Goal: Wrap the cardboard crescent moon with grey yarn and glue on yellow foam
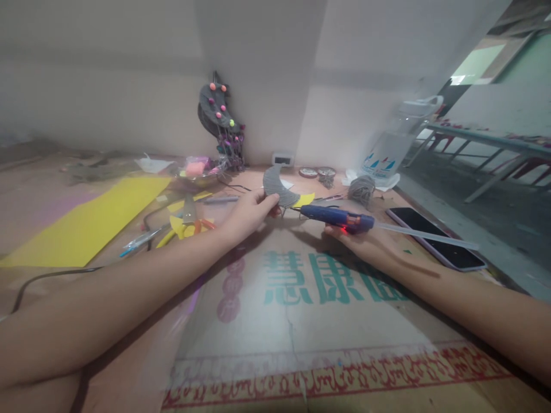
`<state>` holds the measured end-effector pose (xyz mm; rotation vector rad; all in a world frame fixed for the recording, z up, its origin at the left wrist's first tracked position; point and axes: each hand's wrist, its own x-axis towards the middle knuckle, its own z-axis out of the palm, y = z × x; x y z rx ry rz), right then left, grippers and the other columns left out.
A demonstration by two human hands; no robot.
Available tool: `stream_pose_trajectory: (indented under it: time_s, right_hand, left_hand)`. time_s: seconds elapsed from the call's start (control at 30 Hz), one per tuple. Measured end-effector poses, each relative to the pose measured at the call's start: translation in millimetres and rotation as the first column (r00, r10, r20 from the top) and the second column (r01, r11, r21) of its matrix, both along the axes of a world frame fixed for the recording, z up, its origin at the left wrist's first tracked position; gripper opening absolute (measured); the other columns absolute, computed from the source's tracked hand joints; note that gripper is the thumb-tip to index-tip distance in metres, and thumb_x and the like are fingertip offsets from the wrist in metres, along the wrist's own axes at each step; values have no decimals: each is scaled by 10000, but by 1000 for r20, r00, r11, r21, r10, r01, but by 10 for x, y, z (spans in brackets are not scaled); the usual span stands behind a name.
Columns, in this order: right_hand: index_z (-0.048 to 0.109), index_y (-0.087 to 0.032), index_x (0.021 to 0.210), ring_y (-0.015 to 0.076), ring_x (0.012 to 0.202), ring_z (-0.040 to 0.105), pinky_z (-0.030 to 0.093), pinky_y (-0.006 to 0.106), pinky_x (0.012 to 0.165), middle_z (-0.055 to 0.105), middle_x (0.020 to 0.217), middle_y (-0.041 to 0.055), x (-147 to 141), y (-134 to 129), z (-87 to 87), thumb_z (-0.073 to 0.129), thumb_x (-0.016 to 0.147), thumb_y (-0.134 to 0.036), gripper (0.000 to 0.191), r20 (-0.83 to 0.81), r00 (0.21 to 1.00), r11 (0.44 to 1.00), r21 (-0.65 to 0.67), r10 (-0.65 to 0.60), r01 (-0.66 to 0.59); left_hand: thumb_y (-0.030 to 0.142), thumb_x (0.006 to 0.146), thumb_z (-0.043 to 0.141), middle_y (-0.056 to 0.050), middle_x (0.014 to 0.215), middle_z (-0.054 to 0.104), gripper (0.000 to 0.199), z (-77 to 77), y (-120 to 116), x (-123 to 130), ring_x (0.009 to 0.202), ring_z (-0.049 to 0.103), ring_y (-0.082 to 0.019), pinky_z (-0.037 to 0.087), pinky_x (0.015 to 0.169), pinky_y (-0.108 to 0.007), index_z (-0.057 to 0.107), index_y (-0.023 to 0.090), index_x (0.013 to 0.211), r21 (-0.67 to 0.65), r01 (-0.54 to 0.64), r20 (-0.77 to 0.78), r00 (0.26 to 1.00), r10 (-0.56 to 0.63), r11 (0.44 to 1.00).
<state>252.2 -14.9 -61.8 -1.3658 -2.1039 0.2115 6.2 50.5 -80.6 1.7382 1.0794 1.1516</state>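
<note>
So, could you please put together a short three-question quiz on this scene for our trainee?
1. Multiple choice: What is the left hand holding?
A. A water bottle
B. A grey crescent
C. A phone

2. Fill in the blank: The glue gun in the right hand has a body that is mainly ____ in colour.

3. True or false: The glue gun points away from the grey crescent.

Key:
1. B
2. Blue
3. False; it points toward the grey crescent.
</note>
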Motion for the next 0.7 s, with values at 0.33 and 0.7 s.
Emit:
stream_pose_trajectory:
  time_s: [0.33, 0.7]
  right_hand:
    - [680, -223, 847, 267, 761, 668, 541, 379, 668, 718, 827, 57, 4, 4, -20, 585, 810, -527, 321, 36, 987, 988, 26, -154, 153]
    - [722, -230, 867, 282, 754, 678, 546, 382, 654, 733, 797, 66, -20, -6, 31, 582, 814, -494, 304, 33, 982, 982, 3, -188, 188]
  left_hand:
    - [387, 855, 537, -20, 723, 668, 263, 10, -7, 8, 700, 608, -151, 455, 719, -273, 604, 163, 733, -9, 13, 14, 1000, -13, 1000]
    - [374, 857, 529, -23, 717, 655, 264, 0, 1, 8, 704, 605, -151, 457, 724, -268, 600, 163, 714, 12, 6, 10, 1000, -6, 1000]
